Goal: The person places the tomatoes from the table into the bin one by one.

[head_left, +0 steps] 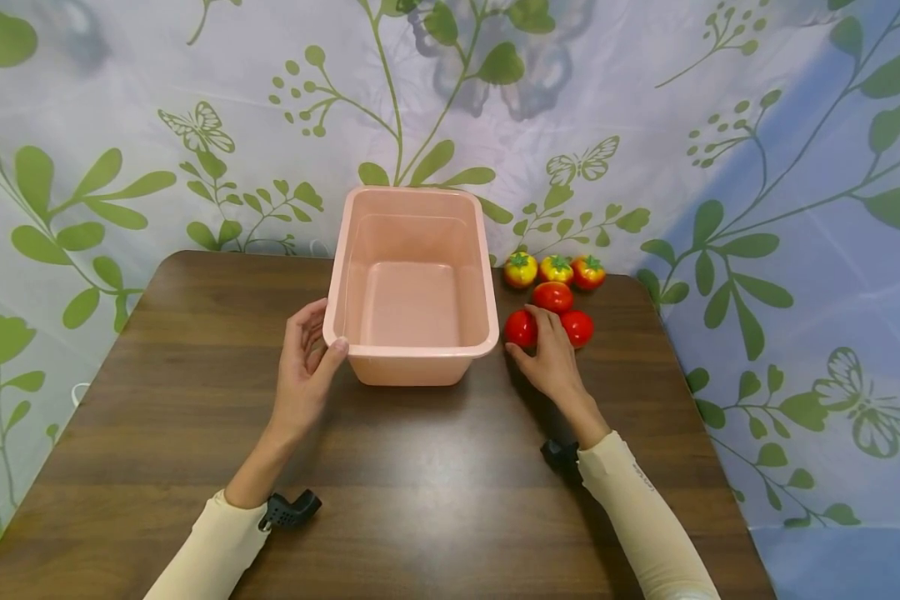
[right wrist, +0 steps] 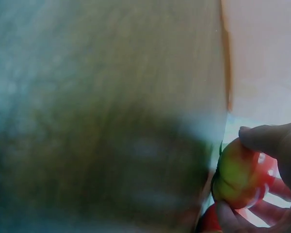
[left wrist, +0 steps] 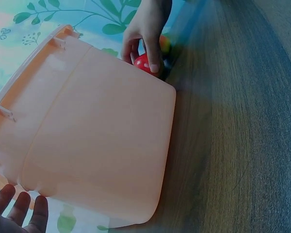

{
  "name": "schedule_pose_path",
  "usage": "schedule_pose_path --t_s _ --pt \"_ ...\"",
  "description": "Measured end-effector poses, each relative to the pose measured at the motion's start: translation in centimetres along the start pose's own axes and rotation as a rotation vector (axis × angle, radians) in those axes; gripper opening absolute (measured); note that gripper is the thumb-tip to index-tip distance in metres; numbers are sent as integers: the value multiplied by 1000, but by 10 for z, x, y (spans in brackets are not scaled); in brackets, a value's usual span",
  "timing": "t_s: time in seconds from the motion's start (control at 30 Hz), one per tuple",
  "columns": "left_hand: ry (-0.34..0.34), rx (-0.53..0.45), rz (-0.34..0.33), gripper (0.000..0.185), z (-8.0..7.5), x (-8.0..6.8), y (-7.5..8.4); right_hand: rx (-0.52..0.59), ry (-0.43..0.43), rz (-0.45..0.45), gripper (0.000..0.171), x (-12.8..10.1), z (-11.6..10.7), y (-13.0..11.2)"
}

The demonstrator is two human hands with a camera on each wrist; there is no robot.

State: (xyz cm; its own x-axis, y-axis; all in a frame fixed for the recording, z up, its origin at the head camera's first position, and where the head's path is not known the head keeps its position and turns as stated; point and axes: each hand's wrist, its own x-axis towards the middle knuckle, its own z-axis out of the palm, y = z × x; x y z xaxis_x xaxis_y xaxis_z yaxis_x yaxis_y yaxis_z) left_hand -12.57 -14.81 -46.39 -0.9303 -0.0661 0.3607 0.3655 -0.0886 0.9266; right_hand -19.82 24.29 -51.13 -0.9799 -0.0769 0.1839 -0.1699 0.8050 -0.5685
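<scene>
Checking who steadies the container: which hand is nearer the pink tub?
Left. The left hand grips the pink tub at its near-left rim; the right hand sits apart, on the tomatoes.

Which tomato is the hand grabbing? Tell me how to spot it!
Find the pink plastic tub on the brown wooden table. Six toy tomatoes sit on its right side. The right hand touches the plain red tomato nearest the tub, in the front row.
</scene>
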Motion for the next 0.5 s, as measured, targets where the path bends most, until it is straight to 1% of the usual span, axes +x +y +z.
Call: schedule_pose_path --t_s 0.3,0.5 --pt "-2 3 -5 62 0 0 0 18 28 -12 81 4 -5 -6" --pt "-8 8 -12 62 0 -1 1 41 57 -21 81 5 -13 -17"
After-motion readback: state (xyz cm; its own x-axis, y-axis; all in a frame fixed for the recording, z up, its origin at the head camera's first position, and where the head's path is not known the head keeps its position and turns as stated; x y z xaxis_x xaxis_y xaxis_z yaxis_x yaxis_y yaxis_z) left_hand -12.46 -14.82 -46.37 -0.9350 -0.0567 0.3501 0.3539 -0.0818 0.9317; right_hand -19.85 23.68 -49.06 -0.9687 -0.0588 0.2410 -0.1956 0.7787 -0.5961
